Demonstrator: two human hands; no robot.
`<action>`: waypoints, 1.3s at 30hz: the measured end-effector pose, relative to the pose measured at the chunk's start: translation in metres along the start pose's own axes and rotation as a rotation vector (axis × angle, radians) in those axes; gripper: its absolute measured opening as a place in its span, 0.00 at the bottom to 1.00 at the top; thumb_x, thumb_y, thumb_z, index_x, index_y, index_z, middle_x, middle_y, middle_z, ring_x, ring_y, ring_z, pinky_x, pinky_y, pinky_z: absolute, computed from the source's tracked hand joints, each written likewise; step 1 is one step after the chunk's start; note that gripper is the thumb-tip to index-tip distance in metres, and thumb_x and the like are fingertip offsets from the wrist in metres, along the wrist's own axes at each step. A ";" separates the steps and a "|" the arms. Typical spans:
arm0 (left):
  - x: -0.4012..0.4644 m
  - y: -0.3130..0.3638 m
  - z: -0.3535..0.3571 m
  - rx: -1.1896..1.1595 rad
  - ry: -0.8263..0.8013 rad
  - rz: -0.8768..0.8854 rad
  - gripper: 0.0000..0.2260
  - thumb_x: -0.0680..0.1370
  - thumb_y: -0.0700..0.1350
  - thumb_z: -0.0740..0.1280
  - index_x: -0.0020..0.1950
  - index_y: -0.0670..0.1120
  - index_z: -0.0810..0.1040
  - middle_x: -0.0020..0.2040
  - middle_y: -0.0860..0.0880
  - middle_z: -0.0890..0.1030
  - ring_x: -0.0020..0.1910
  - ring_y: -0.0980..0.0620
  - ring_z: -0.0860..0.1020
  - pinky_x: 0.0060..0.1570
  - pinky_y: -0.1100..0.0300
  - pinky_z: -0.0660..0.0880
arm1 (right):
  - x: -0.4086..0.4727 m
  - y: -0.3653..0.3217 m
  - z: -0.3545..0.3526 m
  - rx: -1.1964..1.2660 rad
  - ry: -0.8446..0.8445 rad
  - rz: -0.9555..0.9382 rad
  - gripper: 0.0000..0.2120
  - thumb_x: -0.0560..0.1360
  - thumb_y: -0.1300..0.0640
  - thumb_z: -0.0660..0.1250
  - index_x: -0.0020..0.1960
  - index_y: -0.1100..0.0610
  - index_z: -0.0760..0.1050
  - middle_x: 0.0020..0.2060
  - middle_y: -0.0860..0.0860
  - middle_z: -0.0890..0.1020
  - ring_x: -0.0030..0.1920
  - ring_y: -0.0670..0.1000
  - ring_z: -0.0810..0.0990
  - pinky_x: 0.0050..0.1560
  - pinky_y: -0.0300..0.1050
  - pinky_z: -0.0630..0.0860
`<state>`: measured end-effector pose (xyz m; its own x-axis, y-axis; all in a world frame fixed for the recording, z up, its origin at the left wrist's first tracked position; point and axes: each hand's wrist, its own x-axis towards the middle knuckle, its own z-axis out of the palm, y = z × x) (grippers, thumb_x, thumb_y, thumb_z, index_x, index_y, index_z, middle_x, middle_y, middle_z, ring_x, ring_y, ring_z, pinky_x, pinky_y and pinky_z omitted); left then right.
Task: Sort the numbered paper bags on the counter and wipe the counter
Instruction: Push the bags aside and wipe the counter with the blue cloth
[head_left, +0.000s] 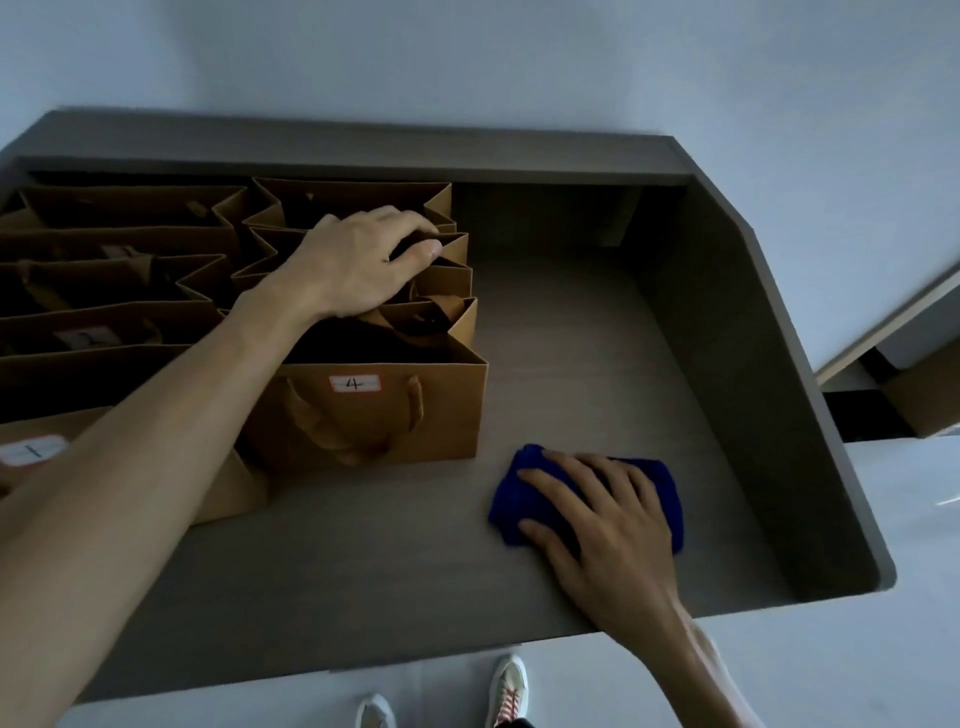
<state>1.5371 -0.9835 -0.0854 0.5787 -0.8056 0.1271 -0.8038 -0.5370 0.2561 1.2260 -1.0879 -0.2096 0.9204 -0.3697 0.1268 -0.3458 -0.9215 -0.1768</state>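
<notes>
- The counter (597, 364) is a grey-brown top with a raised wall behind and to the right. Both hands are on it; the stretch between and ahead of the right hand is bare.
- The paper bags (130, 280) stand packed in two columns, under and to the left of the left hand. They look grouped already, so the sorting seems well along, though most labels are hidden or too dim to read.
- The bag marked 4 (363, 415) stands nearest the body in the right-hand column, just below the left wrist and to the left of the right hand. Its handles hang down the front.
- The bag marked 1 (62, 467) sits beneath the left forearm, nearest the body in the left-hand column; only its corner and label show.
- The left hand (358, 260) reaches over the right-hand column, fingers curled over the rim of a bag behind number 4, thumb pinching it. Probably a last adjustment or steadying.
- The right hand (602, 519) lies flat, fingers spread, pressing on the cloth rather than gripping it.
- The blue cloth (519, 499) is bunched under that palm, apart from bag 4. Wiping seems barely begun; the bare counter beyond is still to do.
</notes>
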 end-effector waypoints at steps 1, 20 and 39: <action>0.000 0.000 0.000 -0.001 0.000 0.000 0.20 0.82 0.58 0.52 0.71 0.52 0.67 0.68 0.48 0.73 0.65 0.46 0.72 0.65 0.39 0.66 | 0.007 0.002 -0.002 0.002 -0.014 -0.007 0.23 0.80 0.35 0.48 0.69 0.40 0.68 0.68 0.44 0.74 0.67 0.52 0.71 0.66 0.55 0.65; -0.003 0.001 -0.002 -0.049 -0.012 0.010 0.20 0.82 0.58 0.53 0.71 0.52 0.67 0.68 0.46 0.72 0.65 0.43 0.72 0.65 0.38 0.66 | 0.052 0.027 0.000 -0.065 0.074 0.036 0.23 0.80 0.37 0.53 0.72 0.42 0.66 0.69 0.48 0.73 0.66 0.53 0.71 0.68 0.54 0.62; 0.004 -0.004 0.000 -0.024 0.015 0.047 0.19 0.82 0.58 0.51 0.68 0.54 0.71 0.63 0.48 0.75 0.61 0.47 0.74 0.62 0.44 0.66 | 0.052 -0.123 0.028 0.170 -0.070 -0.723 0.21 0.79 0.41 0.61 0.69 0.44 0.72 0.69 0.49 0.73 0.69 0.55 0.69 0.70 0.56 0.60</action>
<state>1.5428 -0.9841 -0.0861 0.5425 -0.8259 0.1535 -0.8267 -0.4924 0.2722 1.3218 -0.9907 -0.2081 0.9189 0.3358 0.2071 0.3784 -0.8987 -0.2217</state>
